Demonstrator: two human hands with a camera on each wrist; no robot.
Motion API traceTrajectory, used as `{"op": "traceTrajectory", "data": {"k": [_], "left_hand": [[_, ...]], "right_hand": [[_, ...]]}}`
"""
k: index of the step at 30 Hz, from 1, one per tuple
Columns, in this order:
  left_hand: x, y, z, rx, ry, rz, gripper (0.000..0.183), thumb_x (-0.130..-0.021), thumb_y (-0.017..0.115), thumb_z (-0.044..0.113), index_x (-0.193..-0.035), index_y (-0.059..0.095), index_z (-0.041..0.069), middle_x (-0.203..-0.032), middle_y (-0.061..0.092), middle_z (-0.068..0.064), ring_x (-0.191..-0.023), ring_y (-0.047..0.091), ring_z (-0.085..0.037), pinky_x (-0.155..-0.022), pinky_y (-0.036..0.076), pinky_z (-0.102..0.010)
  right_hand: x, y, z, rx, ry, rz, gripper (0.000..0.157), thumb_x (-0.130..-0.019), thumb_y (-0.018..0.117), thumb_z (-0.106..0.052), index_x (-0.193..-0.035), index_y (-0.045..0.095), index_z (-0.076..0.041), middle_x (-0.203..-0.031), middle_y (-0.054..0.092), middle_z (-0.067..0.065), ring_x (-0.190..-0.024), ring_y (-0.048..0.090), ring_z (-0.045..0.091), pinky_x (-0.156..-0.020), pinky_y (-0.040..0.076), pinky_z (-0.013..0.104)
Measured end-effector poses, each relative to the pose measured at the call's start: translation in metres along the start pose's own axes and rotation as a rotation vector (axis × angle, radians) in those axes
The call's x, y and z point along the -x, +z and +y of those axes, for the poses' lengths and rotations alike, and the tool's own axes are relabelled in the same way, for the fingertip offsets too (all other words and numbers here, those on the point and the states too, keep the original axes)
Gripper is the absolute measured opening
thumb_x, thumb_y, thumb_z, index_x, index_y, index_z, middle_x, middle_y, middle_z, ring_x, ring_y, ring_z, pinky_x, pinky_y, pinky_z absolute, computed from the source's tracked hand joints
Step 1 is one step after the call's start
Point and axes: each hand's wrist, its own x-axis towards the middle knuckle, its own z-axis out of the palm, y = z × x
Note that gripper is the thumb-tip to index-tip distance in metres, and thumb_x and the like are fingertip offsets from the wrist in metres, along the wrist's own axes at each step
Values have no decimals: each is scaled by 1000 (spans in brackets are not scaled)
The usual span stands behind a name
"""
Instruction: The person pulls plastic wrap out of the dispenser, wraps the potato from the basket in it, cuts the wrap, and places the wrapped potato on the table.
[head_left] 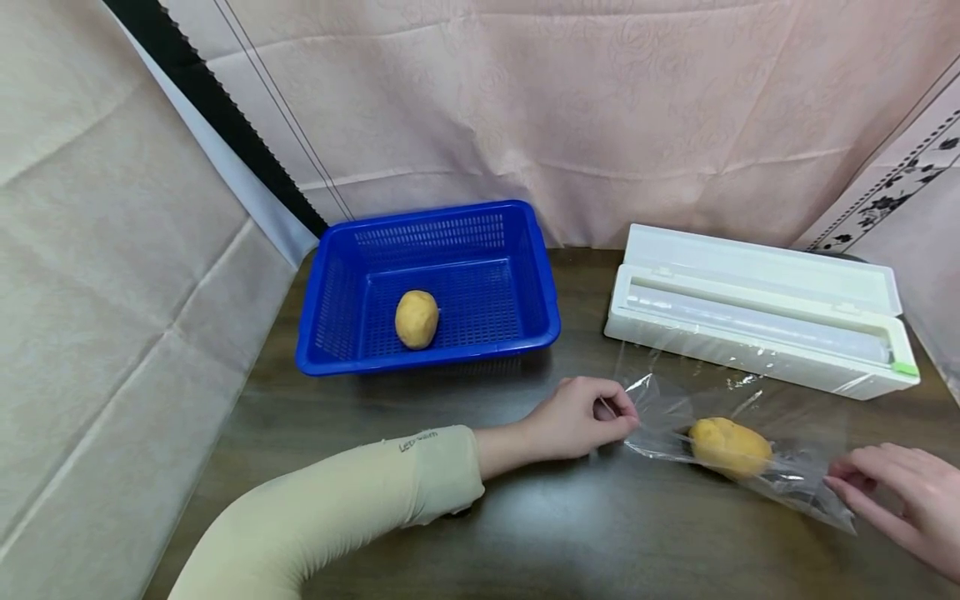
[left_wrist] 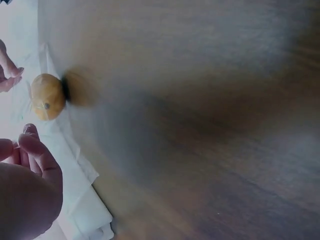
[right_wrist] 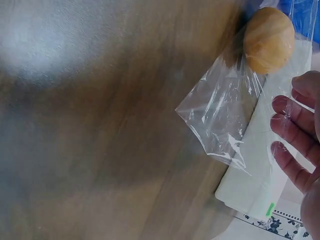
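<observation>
The potato point(head_left: 731, 447) wrapped about with clear cling film point(head_left: 810, 487) lies low over the counter point(head_left: 525, 533), between the two hands and touched by neither; I cannot tell how much of the film passes over it and how much under. The left hand point(head_left: 577, 418) pinches the film's near left corner, thumb and forefinger tips brought together on the edge, the other fingers curled in behind. The right hand point(head_left: 903, 500) is at the film's right edge, its fingers slightly bent and spread apart, with film touching the fingertips rather than clasped in them. Toward the near right, the film's free corner stands out, creased and shiny. From the hands the sheet runs back to a white dispenser box point(head_left: 742, 358), where the roll point(head_left: 757, 321) sits inside; the lid point(head_left: 757, 267) is tipped back, and a green tab point(head_left: 905, 368) marks the front right end. Left of the box, well apart from it, stands a blue plastic basket point(head_left: 427, 363) with a second potato point(head_left: 416, 319) on its slotted floor. A pale sleeve point(head_left: 360, 508) covers the left forearm, and patterned pinkish cloth point(head_left: 600, 92) hangs behind everything.
</observation>
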Motion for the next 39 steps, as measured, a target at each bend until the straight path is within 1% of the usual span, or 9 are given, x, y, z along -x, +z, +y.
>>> {"op": "traceTrajectory", "data": {"k": [6,12,19,25,28,29,34,37,39], "left_hand": [[-11,0,0,-25,-29,72,5,-89,67,19,-85,69,20,-71,64,15,-62,59,7,-60,48,-14],[-23,4,-2,-77,-40,153,5,-88,68,23,-83,68,23,-72,62,19,-61,55,7,-59,45,-13],[-29,12,-9,-170,-70,220,7,-85,69,19,-80,66,24,-72,58,20,-64,52,11,-64,41,-8],[-33,15,-14,-261,-103,231,8,-84,67,21,-78,65,24,-71,57,19,-65,51,8,-64,39,-9],[-34,16,-16,-287,-136,211,8,-83,67,21,-77,64,24,-69,57,19,-65,51,6,-63,38,-10],[-34,17,-17,-297,-142,200,8,-83,67,21,-77,64,25,-68,56,19,-64,51,5,-62,38,-10],[-33,19,-20,-356,-121,160,8,-83,67,20,-77,63,24,-69,55,18,-65,50,5,-61,37,-9],[-32,19,-19,-409,-100,169,8,-84,67,20,-77,63,23,-74,56,15,-69,50,3,-62,37,-9],[-32,19,-18,-434,-92,182,8,-84,67,20,-77,63,23,-78,56,13,-72,50,2,-64,36,-9]], "right_hand": [[-6,2,7,-17,-18,2,50,-95,37,-62,-74,64,-26,-69,56,-23,-61,46,-14,-54,39,11],[-10,4,15,15,3,-25,47,-92,42,-65,-75,64,-27,-69,55,-25,-60,48,-8,-55,39,14],[-10,11,23,-29,-20,-3,48,-94,40,-63,-76,64,-25,-70,54,-25,-65,45,-14,-57,39,13],[-7,16,27,-28,-14,-21,45,-93,42,-64,-74,63,-29,-71,52,-27,-65,46,-14,-55,38,13],[-5,18,28,-42,-17,-33,33,-89,56,-59,-75,64,-29,-72,54,-28,-67,47,-15,-58,40,14],[-5,19,29,-46,-20,-36,32,-89,58,-58,-76,64,-29,-73,54,-28,-68,47,-15,-59,40,14],[-4,21,28,-60,-15,-56,29,-88,61,-55,-76,64,-29,-73,52,-30,-68,46,-16,-59,40,13],[-3,22,28,-42,-1,-69,16,-80,75,-42,-76,63,-31,-74,51,-31,-66,48,-13,-58,39,13],[-2,22,28,-29,6,-78,19,-73,81,-32,-76,63,-32,-74,51,-30,-65,50,-11,-58,40,13]]}}
